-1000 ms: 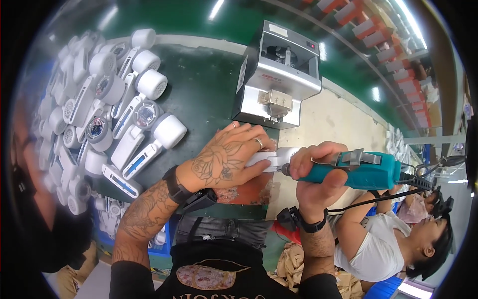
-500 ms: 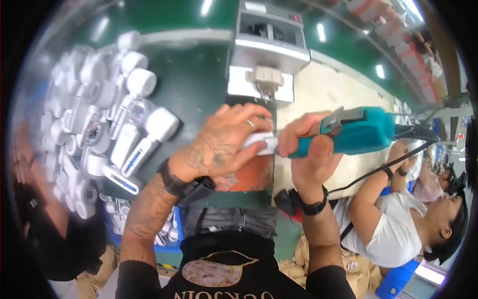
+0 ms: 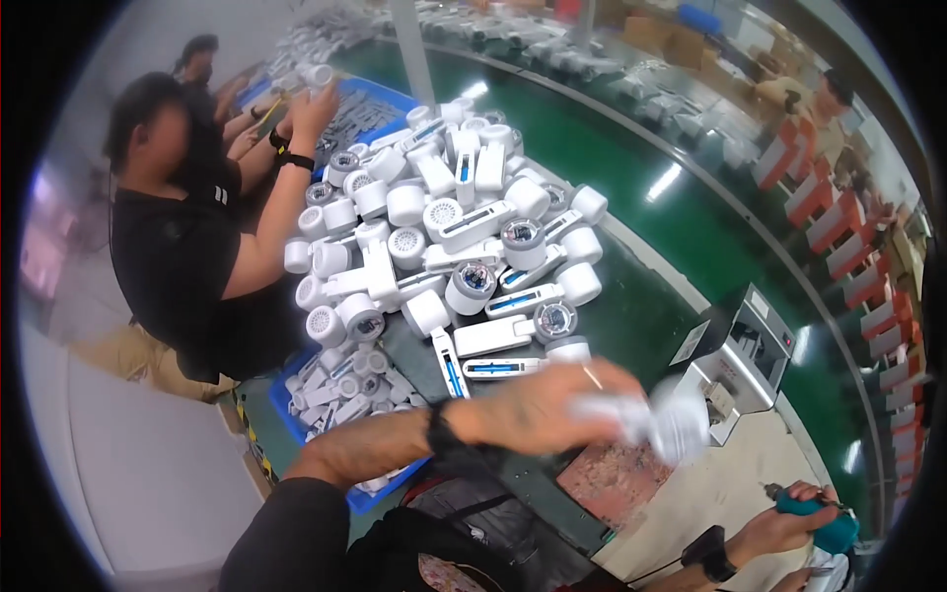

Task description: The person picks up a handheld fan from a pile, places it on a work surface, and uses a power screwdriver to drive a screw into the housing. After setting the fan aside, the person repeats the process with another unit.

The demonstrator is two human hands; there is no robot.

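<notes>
My left hand, smeared by motion, is closed on the handle of a white plastic handheld device with a round head. Its details are too blurred to read. This device is above the bench, beside a reddish worn mat. At the lower right my right hand grips a teal electric screwdriver, its bit pointing left. Just left of my left hand lies a big pile of similar white devices. Some show blue parts inside an uncovered handle, others circuitry in an uncovered head.
A grey-silver machine stands on the right of the bench. A blue bin of small white parts sits below the pile. At the left a person in black works with raised hands. A green conveyor curves behind, with red-and-white boxes beyond.
The view has swung left. My hands, close together before at the screwdriver's tip, are now apart; the left has carried the white device toward the pile, away from the screwdriver.
</notes>
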